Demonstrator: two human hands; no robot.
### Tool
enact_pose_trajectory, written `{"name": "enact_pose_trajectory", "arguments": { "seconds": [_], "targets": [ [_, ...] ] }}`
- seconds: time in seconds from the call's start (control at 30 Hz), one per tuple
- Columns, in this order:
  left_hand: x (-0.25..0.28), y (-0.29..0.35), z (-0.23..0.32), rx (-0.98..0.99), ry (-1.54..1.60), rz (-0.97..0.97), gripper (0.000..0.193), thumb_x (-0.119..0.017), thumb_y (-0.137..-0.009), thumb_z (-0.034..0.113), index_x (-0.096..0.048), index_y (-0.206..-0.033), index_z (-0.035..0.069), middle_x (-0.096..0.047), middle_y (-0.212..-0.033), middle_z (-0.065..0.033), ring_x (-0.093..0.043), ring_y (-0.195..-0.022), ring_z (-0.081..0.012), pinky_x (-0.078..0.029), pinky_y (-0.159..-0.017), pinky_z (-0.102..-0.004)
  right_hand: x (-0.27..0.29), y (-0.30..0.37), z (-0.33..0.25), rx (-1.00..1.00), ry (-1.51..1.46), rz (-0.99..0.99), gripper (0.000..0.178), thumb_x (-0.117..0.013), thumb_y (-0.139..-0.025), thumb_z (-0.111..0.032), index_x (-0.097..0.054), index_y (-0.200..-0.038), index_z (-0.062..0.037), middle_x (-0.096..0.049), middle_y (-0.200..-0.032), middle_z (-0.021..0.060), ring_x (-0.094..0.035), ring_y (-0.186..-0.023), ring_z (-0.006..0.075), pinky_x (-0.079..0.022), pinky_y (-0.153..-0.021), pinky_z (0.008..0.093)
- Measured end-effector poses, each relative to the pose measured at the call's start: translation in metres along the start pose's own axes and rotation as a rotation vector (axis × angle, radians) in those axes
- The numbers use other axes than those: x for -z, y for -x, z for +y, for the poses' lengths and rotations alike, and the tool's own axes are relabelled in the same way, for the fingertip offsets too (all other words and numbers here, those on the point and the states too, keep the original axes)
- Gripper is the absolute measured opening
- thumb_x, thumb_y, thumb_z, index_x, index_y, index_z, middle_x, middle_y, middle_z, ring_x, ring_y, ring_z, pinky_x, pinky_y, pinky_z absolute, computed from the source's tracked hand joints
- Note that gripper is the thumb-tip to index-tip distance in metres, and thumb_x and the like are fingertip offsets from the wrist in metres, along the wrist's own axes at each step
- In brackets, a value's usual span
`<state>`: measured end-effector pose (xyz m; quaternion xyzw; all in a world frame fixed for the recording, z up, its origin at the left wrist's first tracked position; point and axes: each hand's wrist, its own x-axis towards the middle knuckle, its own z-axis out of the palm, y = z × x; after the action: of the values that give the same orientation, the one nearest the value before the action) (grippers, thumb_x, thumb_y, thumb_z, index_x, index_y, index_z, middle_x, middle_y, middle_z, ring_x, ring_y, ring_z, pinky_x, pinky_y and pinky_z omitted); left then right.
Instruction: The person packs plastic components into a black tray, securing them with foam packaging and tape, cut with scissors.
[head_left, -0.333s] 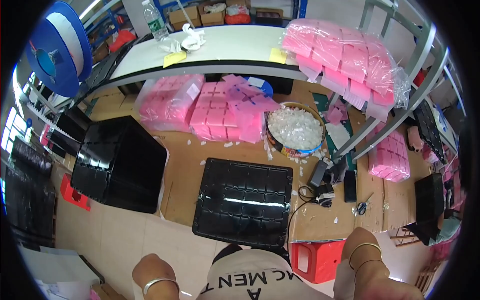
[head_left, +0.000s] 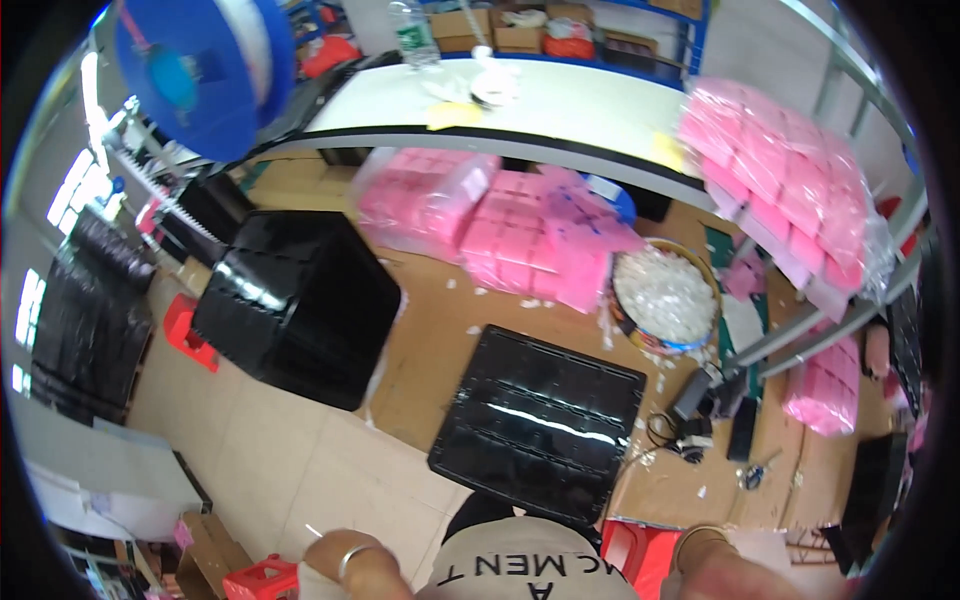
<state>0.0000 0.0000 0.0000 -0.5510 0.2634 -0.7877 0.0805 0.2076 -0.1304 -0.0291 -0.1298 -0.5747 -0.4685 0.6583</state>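
At the lower edge, both forearms are bent back toward me. My left hand (head_left: 386, 580), past a silver bangle, is cut off by the picture's border, and its fingers do not show. My right hand (head_left: 745, 578), past a thin bracelet, is blurred with its fingers hidden too. Neither hand visibly touches anything on the table. Closest to them lies a flat, glossy black plastic tray (head_left: 540, 400) with moulded ridges, at the table's front edge. To its left stands a tall glossy black block (head_left: 340, 300), apparently stacked trays.
Pink bundles (head_left: 520, 235) in clear plastic line the back under a white shelf (head_left: 590, 110). A round tin (head_left: 712, 335) holds whitish clear pieces. Right of the tray lie a black adapter (head_left: 692, 395) with cable and scissors (head_left: 757, 472). A red stool (head_left: 655, 560) stands below.
My view has turned, so the table and its contents appear shifted right and tilted clockwise. Both hands sit lower in the picture. The tray and bundles keep their places on the table.
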Motion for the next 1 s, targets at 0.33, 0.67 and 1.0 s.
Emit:
{"name": "enact_pose_trajectory", "arguments": {
  "seconds": [0.33, 0.67, 1.0],
  "targets": [
    [0.302, 0.309, 0.117, 1.994, -1.097, -0.51, 0.046, -0.071, -0.088, 0.011, -0.055, -0.129, -0.004, -0.058, -0.127, -0.0175, -0.056, -0.117, -0.0288, -0.047, -0.097, -0.0346, -0.087, 0.206, -0.095, -1.837, -0.195, -0.634, 0.019, -0.055, -0.094, 0.004, -0.064, -0.111, 0.0009, -0.063, -0.102, 0.0105, -0.064, -0.086, 0.0151, -0.051, -0.078, 0.0255],
    [0.271, 0.399, 0.012, 1.692, -0.935, -1.286, 0.062, -0.069, -0.087, 0.019, -0.044, -0.138, -0.005, -0.048, -0.139, -0.03, -0.061, -0.111, -0.0445, -0.054, -0.088, -0.0479, -0.134, 0.296, -0.152, -1.97, -0.255, -0.848, 0.025, -0.054, -0.089, 0.005, -0.067, -0.11, 0.0001, -0.064, -0.101, 0.0108, -0.068, -0.089, 0.0165, -0.055, -0.079, 0.0264],
    [0.295, 0.486, -0.056, 1.556, -1.028, -1.689, 0.04, -0.065, -0.09, 0.015, -0.048, -0.122, -0.003, -0.068, -0.106, -0.0222, -0.071, -0.086, -0.04, -0.059, -0.072, -0.0485, -0.113, 0.307, -0.175, -1.982, -0.117, -0.846, 0.025, -0.056, -0.088, 0.002, -0.069, -0.108, -0.0034, -0.067, -0.093, 0.0096, -0.064, -0.078, 0.0147, -0.052, -0.071, 0.0266]
  ]
}}
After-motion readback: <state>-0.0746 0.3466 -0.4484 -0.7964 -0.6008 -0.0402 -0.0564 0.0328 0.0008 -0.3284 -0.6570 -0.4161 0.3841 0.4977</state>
